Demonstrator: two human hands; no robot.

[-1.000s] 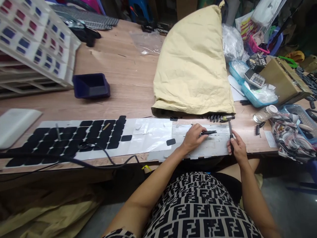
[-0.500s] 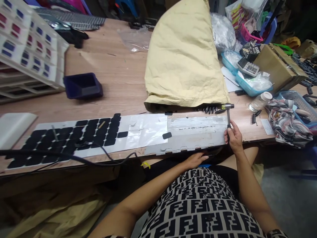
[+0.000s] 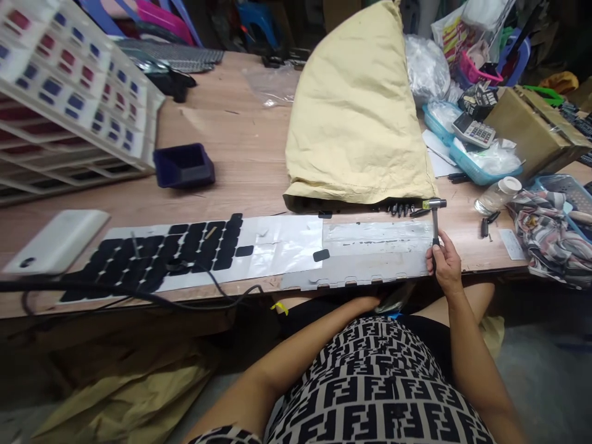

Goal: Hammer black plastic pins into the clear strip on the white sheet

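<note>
My right hand (image 3: pixel 446 262) is closed around the dark handle of a small hammer (image 3: pixel 435 223), held over the right end of a grey board (image 3: pixel 356 269). The hammer's head, metal with a yellowish end, points away from me. Below the table edge, by my lap, my left hand (image 3: pixel 369 303) is mostly out of sight and its fingers are hidden. Some clear plastic (image 3: pixel 396 300) shows just beside it. Several small black pieces (image 3: pixel 401 210) lie beyond the board, by the mouth of a yellow cloth bag (image 3: pixel 358 117).
Black rounded patches (image 3: pixel 152 256) lie on a white sheet (image 3: pixel 287 243) at left, with a black cable (image 3: pixel 139 295) across the front. A dark purple bin (image 3: pixel 185 166) and white crate (image 3: pixel 92 98) stand behind. At right are a jar (image 3: pixel 497 196), crumpled cloth (image 3: pixel 541 231) and blue baskets (image 3: pixel 485 161).
My left hand has slid down and under the table edge, and clear plastic now shows beside it. The right hand keeps the hammer in nearly the same place. The view has shifted left.
</note>
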